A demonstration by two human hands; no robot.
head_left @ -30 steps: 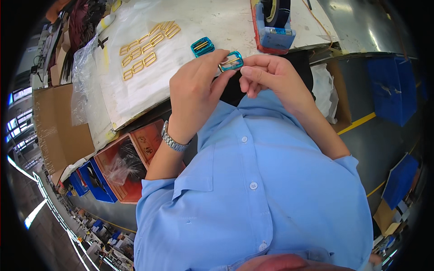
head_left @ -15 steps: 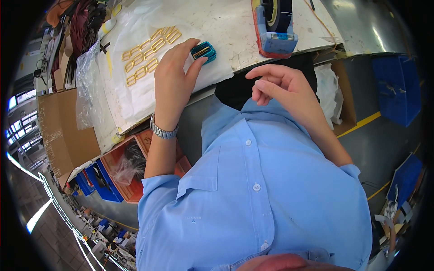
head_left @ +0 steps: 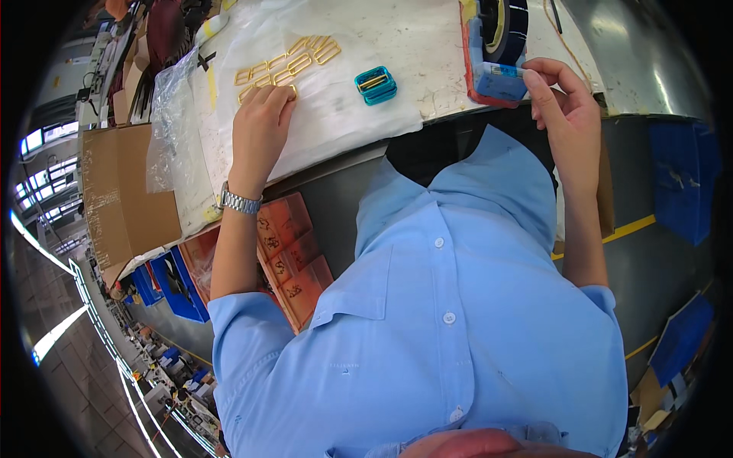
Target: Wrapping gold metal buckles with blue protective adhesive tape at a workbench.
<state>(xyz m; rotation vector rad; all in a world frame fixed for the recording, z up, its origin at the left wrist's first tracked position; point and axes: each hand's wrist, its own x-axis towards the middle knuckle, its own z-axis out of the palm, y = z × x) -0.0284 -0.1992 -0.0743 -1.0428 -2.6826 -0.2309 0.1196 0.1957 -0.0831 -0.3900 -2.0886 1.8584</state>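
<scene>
On the white sheet (head_left: 321, 133) lie several gold rectangular slide buckles (head_left: 298, 62), set out in rows. My left hand (head_left: 261, 126) is over the nearest row, fingers bent down and pinched at a gold buckle there; it hides most of that row. Right of them stands a small teal clear case (head_left: 376, 85) with gold pieces in it, touched by neither hand. At the bench edge, my right hand (head_left: 566, 103) has thumb and forefinger pinched at the front of a blue and red tape dispenser (head_left: 500, 82), where the tape end sits. The dispenser holds a dark tape roll (head_left: 505, 30).
Clear plastic film (head_left: 169, 122) and a brown cardboard box (head_left: 130, 191) are at the bench's left end. Below the bench, orange bins (head_left: 294, 252) hold small parts. Blue crates (head_left: 679, 183) stand on the floor at the right.
My left hand has left the teal case and moved left onto the near gold buckles. My right hand has risen from my lap to the tape dispenser's front. The view has shifted a little.
</scene>
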